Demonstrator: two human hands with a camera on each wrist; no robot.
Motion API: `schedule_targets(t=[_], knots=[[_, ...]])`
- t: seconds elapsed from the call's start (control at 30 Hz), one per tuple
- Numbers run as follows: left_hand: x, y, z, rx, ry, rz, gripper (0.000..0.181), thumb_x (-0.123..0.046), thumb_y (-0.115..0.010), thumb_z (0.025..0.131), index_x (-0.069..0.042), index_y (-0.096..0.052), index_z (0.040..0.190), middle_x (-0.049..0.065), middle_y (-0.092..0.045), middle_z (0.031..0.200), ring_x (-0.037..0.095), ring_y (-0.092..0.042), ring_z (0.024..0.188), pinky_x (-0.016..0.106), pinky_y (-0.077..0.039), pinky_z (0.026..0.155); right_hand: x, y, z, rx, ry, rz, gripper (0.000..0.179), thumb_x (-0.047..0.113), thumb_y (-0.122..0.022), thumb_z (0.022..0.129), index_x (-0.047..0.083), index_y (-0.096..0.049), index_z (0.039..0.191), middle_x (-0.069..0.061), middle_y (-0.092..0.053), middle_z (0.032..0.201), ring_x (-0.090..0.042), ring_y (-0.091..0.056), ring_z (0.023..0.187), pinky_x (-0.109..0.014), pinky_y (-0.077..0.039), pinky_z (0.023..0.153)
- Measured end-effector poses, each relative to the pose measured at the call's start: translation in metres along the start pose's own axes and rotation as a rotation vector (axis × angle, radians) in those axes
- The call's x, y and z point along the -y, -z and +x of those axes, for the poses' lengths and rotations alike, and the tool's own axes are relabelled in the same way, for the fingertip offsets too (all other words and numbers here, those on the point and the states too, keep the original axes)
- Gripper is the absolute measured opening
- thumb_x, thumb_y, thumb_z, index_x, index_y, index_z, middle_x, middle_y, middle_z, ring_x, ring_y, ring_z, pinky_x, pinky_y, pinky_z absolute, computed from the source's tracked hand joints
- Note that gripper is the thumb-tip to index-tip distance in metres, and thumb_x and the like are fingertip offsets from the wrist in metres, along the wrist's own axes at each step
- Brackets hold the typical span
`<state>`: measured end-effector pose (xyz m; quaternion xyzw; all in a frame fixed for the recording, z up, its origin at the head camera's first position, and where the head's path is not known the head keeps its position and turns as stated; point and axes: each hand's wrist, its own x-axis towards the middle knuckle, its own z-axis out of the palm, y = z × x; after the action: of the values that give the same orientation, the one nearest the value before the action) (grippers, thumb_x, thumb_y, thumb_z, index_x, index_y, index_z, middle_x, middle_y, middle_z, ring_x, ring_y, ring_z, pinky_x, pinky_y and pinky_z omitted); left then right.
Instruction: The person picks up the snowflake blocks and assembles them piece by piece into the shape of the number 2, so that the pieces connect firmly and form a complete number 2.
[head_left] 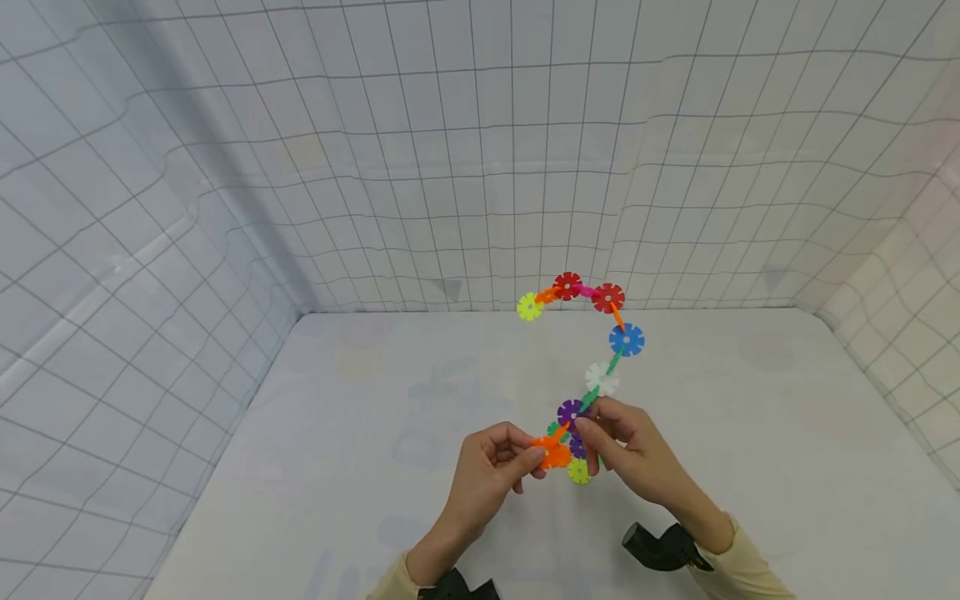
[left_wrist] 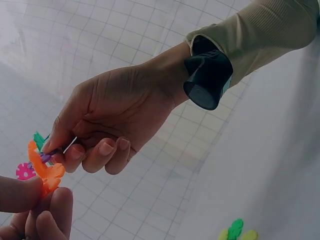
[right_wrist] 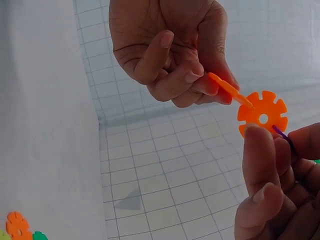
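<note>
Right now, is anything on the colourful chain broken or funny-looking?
Nothing stands out. The chain curves, but I see no gap or crack in it. The left hand pinches an orange disc and the right hand a purple disc; the hands hide some parts.

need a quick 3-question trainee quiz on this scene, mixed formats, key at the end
1. What does the left hand pinch?
A) a white piece
B) an orange piece
C) a pink piece

2. True or false: the right hand is holding the blue disc.

3. Fill in: in the head view, the end of the chain away from the hands is a ____ disc.

Key:
1. B
2. False; it pinches a purple piece.
3. yellow-green
</note>
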<state>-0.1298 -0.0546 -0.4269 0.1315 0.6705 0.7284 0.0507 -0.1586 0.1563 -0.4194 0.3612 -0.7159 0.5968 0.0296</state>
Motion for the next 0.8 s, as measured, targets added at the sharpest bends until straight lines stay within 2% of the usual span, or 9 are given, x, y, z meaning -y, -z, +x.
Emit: schedule_targets(t=[0.47, 0.8], knots=[[0.0029, -0.0012, -0.0014, -0.036, -0.107, 0.017, 0.012, -0.005, -0.067, 0.087, 0.006, -0.063, 0.084, 0.022, -0.064, 0.070, 0.014, -0.063, 0.059, 0.025, -0.046, 0.047, 0.0037, -0.0033, -0.0010, -0.047, 0.017, -0.029, 0.025, -0.014, -0.050, 0.089, 0.009, -0.057, 0.082, 0.000, -0.055, 0.058, -0.013, -0.056, 0.050, -0.031, -0.043, 0.043], [0.0031, -0.0018, -0.0018, -0.043, -0.120, -0.021, 0.012, -0.001, -0.067, 0.086, 0.009, -0.061, 0.084, 0.024, -0.063, 0.070, 0.014, -0.062, 0.059, 0.023, -0.049, 0.051, 0.0088, -0.0061, -0.0010, -0.082, 0.009, -0.064, 0.024, -0.013, -0.052, 0.089, 0.009, -0.057, 0.080, 0.001, -0.056, 0.057, -0.012, -0.056, 0.049, -0.030, -0.043, 0.045]])
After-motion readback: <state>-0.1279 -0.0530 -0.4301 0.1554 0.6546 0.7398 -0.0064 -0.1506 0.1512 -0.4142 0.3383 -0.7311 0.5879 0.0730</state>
